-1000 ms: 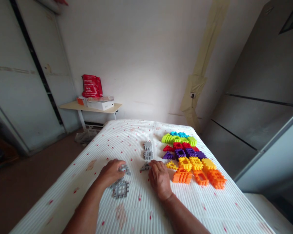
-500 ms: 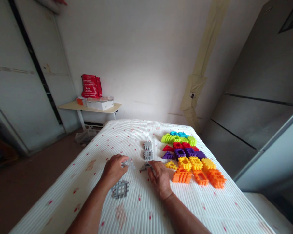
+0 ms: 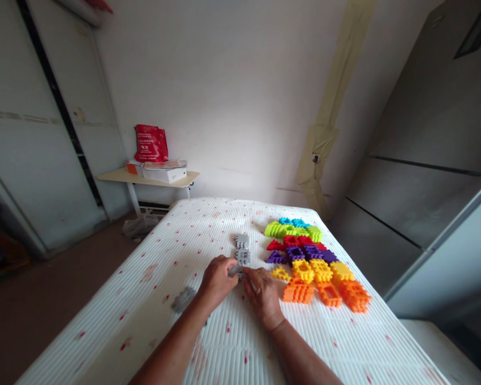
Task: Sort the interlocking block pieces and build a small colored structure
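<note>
Shifted inward since the earlier frame, the left hand (image 3: 217,280) brings a small gray piece (image 3: 233,270) beside the right hand (image 3: 262,297), at the middle of the white, red-flecked surface (image 3: 156,251). The left fingers grip the piece; the right fingers are bent at its right side, and whether they close on anything cannot be told. Just beyond the hands, a gray block with openings (image 3: 242,256) and a solid gray block (image 3: 242,241) line up toward the far edge. Another gray piece (image 3: 183,300) lies left of the left forearm, which partly hides gray parts beneath it. Along the surface's right edge, rows of interlocking blocks run from blue (image 3: 294,221) at the far end through lime green (image 3: 286,230), red (image 3: 291,242), purple (image 3: 294,254) and yellow (image 3: 320,269) to orange (image 3: 299,291) nearest the camera.
</note>
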Available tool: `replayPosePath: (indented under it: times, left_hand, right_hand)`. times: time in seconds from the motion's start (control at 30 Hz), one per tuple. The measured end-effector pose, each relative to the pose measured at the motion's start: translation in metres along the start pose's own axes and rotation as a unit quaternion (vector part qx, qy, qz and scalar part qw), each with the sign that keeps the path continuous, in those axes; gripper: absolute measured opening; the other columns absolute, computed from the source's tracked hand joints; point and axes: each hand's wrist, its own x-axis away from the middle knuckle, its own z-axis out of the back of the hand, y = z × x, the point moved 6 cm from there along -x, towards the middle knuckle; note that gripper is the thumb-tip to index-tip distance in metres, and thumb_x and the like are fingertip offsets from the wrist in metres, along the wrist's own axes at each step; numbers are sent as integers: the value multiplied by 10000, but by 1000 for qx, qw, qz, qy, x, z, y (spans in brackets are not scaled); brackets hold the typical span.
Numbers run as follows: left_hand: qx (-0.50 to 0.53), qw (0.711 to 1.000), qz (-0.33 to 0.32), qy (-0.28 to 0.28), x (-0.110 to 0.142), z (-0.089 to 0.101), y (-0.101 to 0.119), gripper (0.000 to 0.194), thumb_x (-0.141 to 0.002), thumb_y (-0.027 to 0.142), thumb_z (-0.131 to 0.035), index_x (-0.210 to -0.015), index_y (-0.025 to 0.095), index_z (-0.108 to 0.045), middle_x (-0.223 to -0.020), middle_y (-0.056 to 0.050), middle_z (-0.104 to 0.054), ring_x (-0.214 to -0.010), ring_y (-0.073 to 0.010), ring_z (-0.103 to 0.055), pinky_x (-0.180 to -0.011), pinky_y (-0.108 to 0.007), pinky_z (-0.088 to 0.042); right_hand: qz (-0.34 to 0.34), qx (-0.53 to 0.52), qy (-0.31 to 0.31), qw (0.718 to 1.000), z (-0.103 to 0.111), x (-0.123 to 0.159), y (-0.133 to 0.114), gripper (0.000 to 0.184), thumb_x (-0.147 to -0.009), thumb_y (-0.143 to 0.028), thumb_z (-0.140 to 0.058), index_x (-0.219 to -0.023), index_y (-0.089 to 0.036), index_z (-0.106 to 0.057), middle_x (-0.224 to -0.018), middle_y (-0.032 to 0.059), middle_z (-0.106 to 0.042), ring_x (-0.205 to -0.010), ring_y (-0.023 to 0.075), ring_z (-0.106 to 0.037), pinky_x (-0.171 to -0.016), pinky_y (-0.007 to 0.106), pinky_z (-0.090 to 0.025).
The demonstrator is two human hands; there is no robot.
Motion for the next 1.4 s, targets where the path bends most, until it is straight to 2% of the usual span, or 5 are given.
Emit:
replayPosePath:
  times: [0.2, 0.4, 0.77, 1.07, 1.4]
  left_hand:
    - [2, 1000, -1, -6, 2, -10, -4, 350, -665, 28, -623, -978, 180, -664, -828, -14, -632, -813, -141, -585, -784, -251, -441]
    - [-9, 1000, -8, -27, 1, -19, -14, 431, -665, -57, -546, -1006, 178, -663, -798, -10, -628, -775, -127, -584, -771, -239, -438]
    - [-57, 997, -22, -57, 5, -22, -15, 278, -681, 32, -583, -879, 195, -690, -827, -21, -617, -834, -147, -573, -780, -232, -413]
    - [-113, 990, 8, -79, 5, -24, -17, 135, -720, 122, -581, -747, 197, -689, -749, -25, -612, -811, -167, -572, -744, -248, -395]
    - [-141, 986, 11, -83, 4, -26, -18, 141, -748, 151, -563, -738, 194, -697, -761, -38, -633, -807, -172, -576, -718, -249, -390]
  right_hand:
    - [-55, 91, -39, 994, -7, -1, 10, 204, -886, -199, -497, -985, -239, -670, -813, 25, -690, -780, 172, -610, -742, 273, -395]
    - [-75, 122, -58, 988, -7, -1, 13, 198, -906, -203, -470, -939, -258, -658, -792, 6, -683, -778, 174, -609, -726, 277, -380]
    - [-92, 106, -64, 988, -15, 1, 18, 215, -901, -149, -429, -874, -242, -621, -735, 0, -647, -747, 166, -602, -694, 263, -373]
    - [-93, 109, -72, 987, -19, 2, 20, 265, -821, -89, -480, -1004, -218, -621, -858, 31, -665, -852, 216, -597, -734, 298, -410]
    - [-102, 90, -84, 987, -17, 0, 19, 233, -842, -76, -464, -872, -219, -645, -748, 27, -640, -786, 203, -586, -705, 286, -401]
